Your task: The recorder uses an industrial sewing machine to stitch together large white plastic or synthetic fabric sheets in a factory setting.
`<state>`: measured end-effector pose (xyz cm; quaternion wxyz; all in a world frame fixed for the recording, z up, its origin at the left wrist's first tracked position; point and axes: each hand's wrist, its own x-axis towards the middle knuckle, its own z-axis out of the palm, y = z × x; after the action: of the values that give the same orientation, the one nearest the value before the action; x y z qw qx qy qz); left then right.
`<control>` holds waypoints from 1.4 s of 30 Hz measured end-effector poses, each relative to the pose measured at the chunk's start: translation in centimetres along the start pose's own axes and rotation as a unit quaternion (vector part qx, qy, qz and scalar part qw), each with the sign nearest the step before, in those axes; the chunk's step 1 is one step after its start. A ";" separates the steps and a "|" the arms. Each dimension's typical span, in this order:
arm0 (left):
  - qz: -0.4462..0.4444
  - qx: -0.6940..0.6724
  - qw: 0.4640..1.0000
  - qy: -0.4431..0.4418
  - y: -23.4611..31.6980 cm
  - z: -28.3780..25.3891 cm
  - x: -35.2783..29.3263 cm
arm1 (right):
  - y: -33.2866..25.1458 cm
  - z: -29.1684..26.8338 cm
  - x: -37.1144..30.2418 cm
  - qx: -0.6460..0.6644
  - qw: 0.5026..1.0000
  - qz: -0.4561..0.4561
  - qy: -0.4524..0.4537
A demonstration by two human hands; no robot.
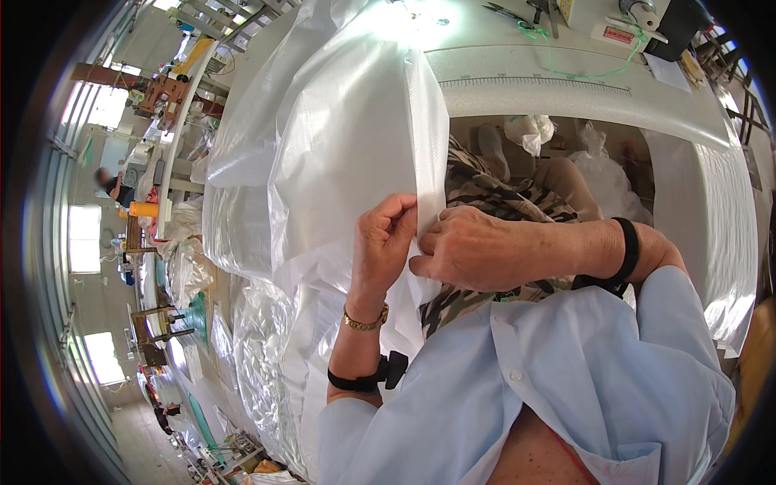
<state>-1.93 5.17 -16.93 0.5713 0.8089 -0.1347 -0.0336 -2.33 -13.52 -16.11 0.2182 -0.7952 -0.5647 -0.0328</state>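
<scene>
A large sheet of white, translucent plastic [347, 153] spreads over the work table and down toward my lap. Its right edge is a doubled, woven-looking strip [428, 121] that runs up to a bright light at the far end. My left hand [384, 238], with a gold watch on the wrist, is closed on this edge, thumb against bent fingers. Just to its right, my right hand [473, 246] is curled, its fingers pinching the same edge. The fingertips of the right hand are partly hidden behind its knuckles. Both forearms wear black straps.
A white table [485, 56] with a printed ruler scale [533, 81] lies beyond my hands. Scissors [508, 14] and loose green thread [578, 74] rest at its back. Crumpled clear plastic [598, 174] sits below the table; more plastic [695, 218] hangs at right. A person [117, 187] is far left.
</scene>
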 end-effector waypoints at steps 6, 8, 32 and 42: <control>-0.043 -0.064 0.997 0.015 0.6 -1.1 0.0 | 0.6 0.7 1.3 0.026 0.997 -0.059 0.052; -0.037 -0.018 0.997 0.063 0.7 -2.3 0.0 | 2.1 2.2 0.7 0.136 0.976 0.005 0.170; 0.042 0.268 0.955 0.122 -4.3 -0.2 -2.0 | 8.2 0.9 5.7 0.069 0.943 0.114 -0.304; -0.252 -0.270 0.926 0.081 -4.4 -0.4 -2.3 | 9.6 -0.4 4.6 -0.046 0.988 -0.144 0.040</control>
<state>-3.28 7.51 -21.10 0.7497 0.6314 0.1347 -0.1458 8.12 -12.15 -17.35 0.1970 -0.7129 -0.6620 -0.1211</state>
